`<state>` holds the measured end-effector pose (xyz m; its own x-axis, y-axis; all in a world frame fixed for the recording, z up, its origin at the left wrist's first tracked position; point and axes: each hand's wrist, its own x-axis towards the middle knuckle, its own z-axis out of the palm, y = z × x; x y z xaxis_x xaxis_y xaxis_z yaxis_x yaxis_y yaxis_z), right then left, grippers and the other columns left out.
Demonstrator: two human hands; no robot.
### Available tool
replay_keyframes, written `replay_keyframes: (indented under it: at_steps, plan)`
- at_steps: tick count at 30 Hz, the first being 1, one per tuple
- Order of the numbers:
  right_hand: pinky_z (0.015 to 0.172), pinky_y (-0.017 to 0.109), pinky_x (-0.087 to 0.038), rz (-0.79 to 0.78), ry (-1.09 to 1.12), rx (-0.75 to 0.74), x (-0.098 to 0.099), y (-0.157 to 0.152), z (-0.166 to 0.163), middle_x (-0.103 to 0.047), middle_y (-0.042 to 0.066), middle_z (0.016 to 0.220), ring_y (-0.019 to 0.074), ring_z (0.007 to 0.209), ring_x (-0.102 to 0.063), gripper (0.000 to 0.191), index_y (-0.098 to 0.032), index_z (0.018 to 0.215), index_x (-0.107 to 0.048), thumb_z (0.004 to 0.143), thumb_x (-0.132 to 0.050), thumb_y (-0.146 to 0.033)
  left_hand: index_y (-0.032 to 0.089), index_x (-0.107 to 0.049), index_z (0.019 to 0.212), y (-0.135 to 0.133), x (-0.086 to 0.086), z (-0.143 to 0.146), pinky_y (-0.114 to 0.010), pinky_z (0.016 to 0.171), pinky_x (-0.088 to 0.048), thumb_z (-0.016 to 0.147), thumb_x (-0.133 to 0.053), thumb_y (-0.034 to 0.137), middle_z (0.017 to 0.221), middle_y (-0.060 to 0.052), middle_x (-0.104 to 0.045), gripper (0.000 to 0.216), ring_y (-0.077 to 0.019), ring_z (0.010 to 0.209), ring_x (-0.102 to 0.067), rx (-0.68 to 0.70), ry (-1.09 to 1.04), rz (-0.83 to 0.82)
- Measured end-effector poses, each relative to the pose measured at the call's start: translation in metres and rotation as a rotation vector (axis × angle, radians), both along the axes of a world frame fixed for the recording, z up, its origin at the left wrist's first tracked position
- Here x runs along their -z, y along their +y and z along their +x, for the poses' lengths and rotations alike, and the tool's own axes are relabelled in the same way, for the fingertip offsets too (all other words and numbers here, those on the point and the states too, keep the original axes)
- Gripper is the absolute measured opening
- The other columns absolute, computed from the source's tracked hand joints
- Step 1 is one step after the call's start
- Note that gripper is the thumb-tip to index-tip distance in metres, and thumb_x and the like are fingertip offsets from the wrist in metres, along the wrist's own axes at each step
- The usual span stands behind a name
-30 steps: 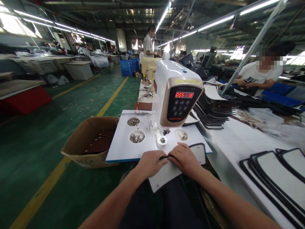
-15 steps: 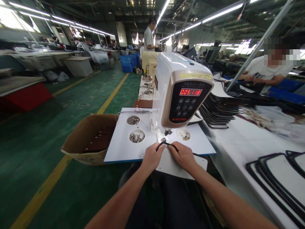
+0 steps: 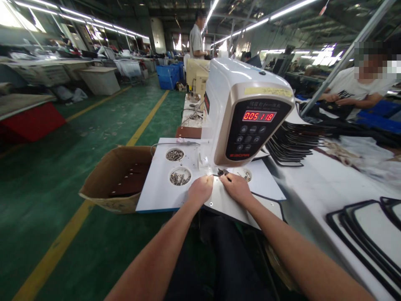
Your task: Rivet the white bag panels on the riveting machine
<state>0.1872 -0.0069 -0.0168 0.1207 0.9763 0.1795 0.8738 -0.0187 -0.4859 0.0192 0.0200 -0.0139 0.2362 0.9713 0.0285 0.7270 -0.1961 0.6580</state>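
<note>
A white panel with black edging (image 3: pixel 224 201) lies under my hands, its far edge at the head of a white fastening machine (image 3: pixel 219 100). My left hand (image 3: pixel 201 189) is closed on the panel's far edge at the left. My right hand (image 3: pixel 236 187) pinches the same edge on the right, close beside the machine's dark metal tooling (image 3: pixel 222 172). Small metal-ringed holes show along the panel. The machine's display reads 005118 in red. Exactly how the panel's edge sits in the tooling is hidden by my fingers.
Round wells (image 3: pixel 180 177) of small metal parts are set into the white worktop (image 3: pixel 156 196). A cardboard box (image 3: pixel 94 179) with brown pieces stands at the left. Stacked black-edged panels (image 3: pixel 290 144) and more panels (image 3: pixel 354 225) lie on the right table. A co-worker (image 3: pixel 354 90) sits beyond.
My hands have pushed the panel forward, so its edge is now at the machine's tooling. The edge, bent up between my hands before, now looks flatter. The view has shifted slightly.
</note>
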Motion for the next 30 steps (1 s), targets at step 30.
replay_keyframes:
  at_steps: [30]
  plan:
    - [0.070, 0.027, -0.038, 0.099, 0.165, -0.048, -0.010, -0.059, -0.013, -0.069, 0.002, 0.079, 0.0176, 0.076, -0.061, 0.038, -0.023, 0.082, -0.065, 0.096, -0.043, -0.051, 0.019, -0.049, 0.065, -0.049, -0.017, -0.024, -0.027, 0.064, -0.032, 0.090, -0.039, 0.048, 0.066, 0.003, -0.056, 0.039, -0.0138, 0.068, -0.050, 0.188, -0.219, -0.053]
